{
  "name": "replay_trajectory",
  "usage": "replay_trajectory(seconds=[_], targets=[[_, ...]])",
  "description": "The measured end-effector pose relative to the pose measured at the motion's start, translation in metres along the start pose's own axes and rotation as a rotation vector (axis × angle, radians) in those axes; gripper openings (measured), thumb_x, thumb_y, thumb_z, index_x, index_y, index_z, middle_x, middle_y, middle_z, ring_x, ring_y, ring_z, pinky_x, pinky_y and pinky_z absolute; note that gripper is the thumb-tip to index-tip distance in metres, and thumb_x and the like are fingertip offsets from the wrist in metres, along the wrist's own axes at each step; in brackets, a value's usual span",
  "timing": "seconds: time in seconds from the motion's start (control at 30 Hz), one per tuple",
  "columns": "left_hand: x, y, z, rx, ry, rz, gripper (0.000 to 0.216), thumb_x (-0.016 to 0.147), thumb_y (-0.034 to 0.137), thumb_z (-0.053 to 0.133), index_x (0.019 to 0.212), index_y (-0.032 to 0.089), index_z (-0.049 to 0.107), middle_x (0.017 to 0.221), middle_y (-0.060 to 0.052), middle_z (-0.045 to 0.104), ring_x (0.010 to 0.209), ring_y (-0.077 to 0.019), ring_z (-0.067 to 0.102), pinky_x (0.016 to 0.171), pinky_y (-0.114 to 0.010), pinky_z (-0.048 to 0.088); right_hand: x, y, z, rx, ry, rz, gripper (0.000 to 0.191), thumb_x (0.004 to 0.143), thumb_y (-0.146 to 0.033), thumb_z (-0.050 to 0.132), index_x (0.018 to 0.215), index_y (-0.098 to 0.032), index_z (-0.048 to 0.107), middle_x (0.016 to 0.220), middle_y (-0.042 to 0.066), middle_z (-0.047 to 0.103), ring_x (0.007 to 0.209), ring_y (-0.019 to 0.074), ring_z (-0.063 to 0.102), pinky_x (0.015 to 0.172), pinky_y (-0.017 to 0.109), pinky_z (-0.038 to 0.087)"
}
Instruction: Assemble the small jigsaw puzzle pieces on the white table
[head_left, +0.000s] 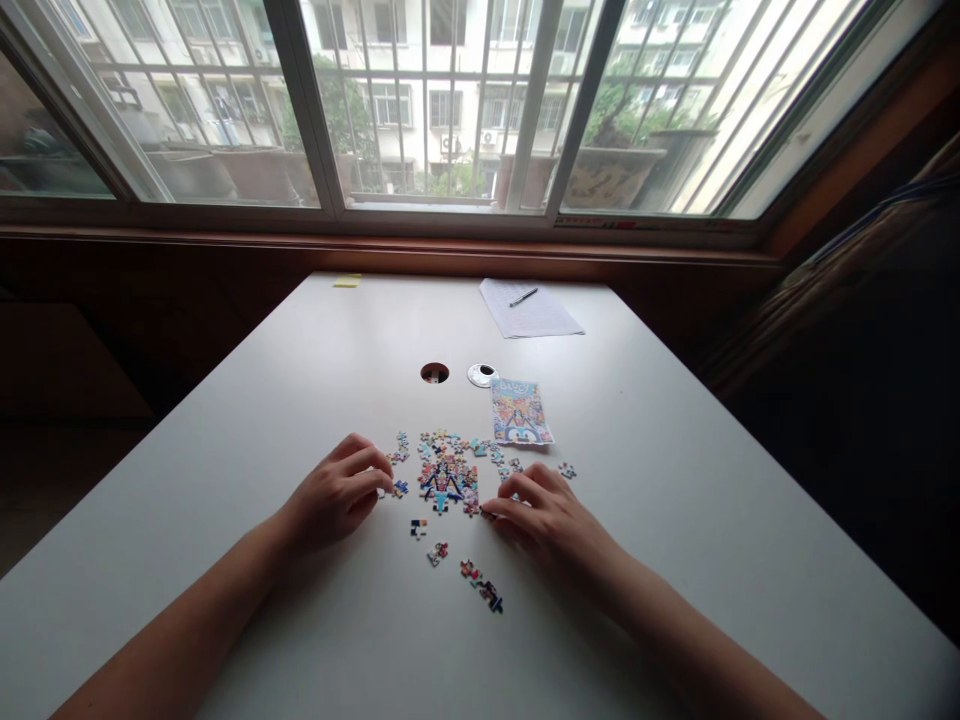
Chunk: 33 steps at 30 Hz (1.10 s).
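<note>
A partly joined jigsaw puzzle lies on the white table, with a blue and dark figure in its middle. My right hand rests at its lower right, thumb and fingertips closed at a small puzzle piece that they partly cover. To the left of the puzzle, my left hand is loosely curled, fingertips apart beside a few loose pieces. Nearer to me are a dark-and-white piece, another piece and a short joined strip.
A picture card lies behind the puzzle, by a round silver cover and a table hole. Farther back are paper sheets with a pen and yellow strips. One loose piece sits at right.
</note>
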<state>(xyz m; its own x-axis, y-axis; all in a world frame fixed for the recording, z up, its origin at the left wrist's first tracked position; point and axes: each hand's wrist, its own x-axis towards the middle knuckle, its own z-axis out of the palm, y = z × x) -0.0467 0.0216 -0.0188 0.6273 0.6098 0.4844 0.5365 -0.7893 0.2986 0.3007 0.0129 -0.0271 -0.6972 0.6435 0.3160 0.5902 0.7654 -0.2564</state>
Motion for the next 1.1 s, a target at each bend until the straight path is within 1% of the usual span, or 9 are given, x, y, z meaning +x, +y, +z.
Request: replay_trajectory(seconds=[0.13, 0.27, 0.33, 0.4, 0.47, 0.53, 0.73, 0.93, 1.1], targets=[[0.001, 0.01, 0.0, 0.015, -0.097, 0.046, 0.036, 0.086, 0.001, 0.053, 0.107, 0.026, 0.068, 0.105, -0.005, 0.068, 0.102, -0.0231, 0.054, 0.088, -0.038, 0.05, 0.001, -0.001, 0.0, 0.019, -0.008, 0.026, 0.011, 0.097, -0.032, 0.065, 0.104, -0.025, 0.07, 0.1, 0.006, 0.067, 0.095, 0.0238, 0.052, 0.086, 0.038, 0.043], [0.004, 0.022, -0.002, -0.001, -0.208, 0.066, 0.045, 0.084, 0.001, 0.056, 0.116, 0.03, 0.068, 0.109, -0.005, 0.067, 0.103, -0.0243, 0.054, 0.093, -0.041, 0.05, 0.002, -0.001, -0.001, 0.017, -0.029, 0.029, 0.02, 0.094, -0.043, 0.069, 0.097, -0.023, 0.068, 0.097, 0.006, 0.068, 0.092, 0.0235, 0.053, 0.083, 0.037, 0.044], [0.006, 0.025, -0.002, -0.005, -0.231, 0.079, 0.049, 0.082, 0.002, 0.058, 0.12, 0.031, 0.066, 0.11, -0.005, 0.067, 0.104, -0.025, 0.054, 0.093, -0.041, 0.051, 0.001, 0.0, -0.001, 0.019, -0.021, 0.015, 0.018, 0.096, -0.041, 0.066, 0.099, -0.024, 0.069, 0.097, 0.006, 0.068, 0.092, 0.0233, 0.053, 0.083, 0.037, 0.044], [0.006, 0.026, -0.001, -0.005, -0.246, 0.085, 0.052, 0.081, 0.002, 0.06, 0.123, 0.032, 0.065, 0.111, -0.005, 0.066, 0.105, -0.0257, 0.053, 0.093, -0.042, 0.051, 0.0, 0.001, -0.002, 0.019, -0.013, 0.001, 0.016, 0.099, -0.034, 0.062, 0.111, -0.027, 0.069, 0.1, 0.007, 0.068, 0.094, 0.0234, 0.054, 0.085, 0.038, 0.044], [0.006, 0.025, -0.001, -0.007, -0.266, 0.084, 0.055, 0.08, 0.002, 0.061, 0.124, 0.033, 0.065, 0.113, -0.005, 0.066, 0.107, -0.0264, 0.052, 0.094, -0.043, 0.051, -0.001, 0.002, -0.002, 0.017, -0.023, -0.017, 0.027, 0.1, -0.026, 0.06, 0.125, -0.032, 0.066, 0.104, 0.006, 0.067, 0.095, 0.0236, 0.054, 0.086, 0.039, 0.044], [0.006, 0.024, -0.001, -0.014, -0.288, 0.083, 0.057, 0.079, 0.002, 0.061, 0.126, 0.034, 0.064, 0.115, -0.005, 0.065, 0.108, -0.027, 0.052, 0.095, -0.043, 0.051, -0.002, 0.004, -0.001, 0.019, -0.042, -0.033, 0.033, 0.099, -0.023, 0.06, 0.129, -0.036, 0.065, 0.105, 0.006, 0.067, 0.095, 0.0238, 0.054, 0.086, 0.039, 0.044], [0.005, 0.023, -0.001, -0.049, -0.309, 0.078, 0.058, 0.078, 0.001, 0.061, 0.126, 0.034, 0.063, 0.116, -0.005, 0.064, 0.108, -0.0269, 0.051, 0.094, -0.043, 0.05, -0.001, 0.003, -0.002, 0.07, -0.041, 0.009, 0.014, 0.099, -0.025, 0.06, 0.107, -0.03, 0.071, 0.101, 0.006, 0.066, 0.094, 0.0238, 0.051, 0.085, 0.039, 0.043], [0.006, 0.025, -0.001, -0.077, -0.311, 0.079, 0.057, 0.077, 0.001, 0.063, 0.124, 0.032, 0.064, 0.113, -0.006, 0.065, 0.107, -0.0267, 0.052, 0.094, -0.043, 0.051, 0.0, 0.002, -0.001, 0.104, -0.034, 0.014, 0.007, 0.097, -0.029, 0.064, 0.099, -0.026, 0.071, 0.097, 0.006, 0.066, 0.092, 0.0232, 0.051, 0.085, 0.038, 0.043], [0.006, 0.026, -0.002, -0.09, -0.312, 0.084, 0.055, 0.077, 0.002, 0.061, 0.124, 0.032, 0.064, 0.112, -0.006, 0.066, 0.106, -0.027, 0.053, 0.095, -0.044, 0.051, 0.0, 0.001, 0.0, 0.11, -0.044, 0.011, 0.007, 0.098, -0.029, 0.064, 0.099, -0.026, 0.07, 0.096, 0.006, 0.066, 0.092, 0.0229, 0.053, 0.083, 0.037, 0.043]])
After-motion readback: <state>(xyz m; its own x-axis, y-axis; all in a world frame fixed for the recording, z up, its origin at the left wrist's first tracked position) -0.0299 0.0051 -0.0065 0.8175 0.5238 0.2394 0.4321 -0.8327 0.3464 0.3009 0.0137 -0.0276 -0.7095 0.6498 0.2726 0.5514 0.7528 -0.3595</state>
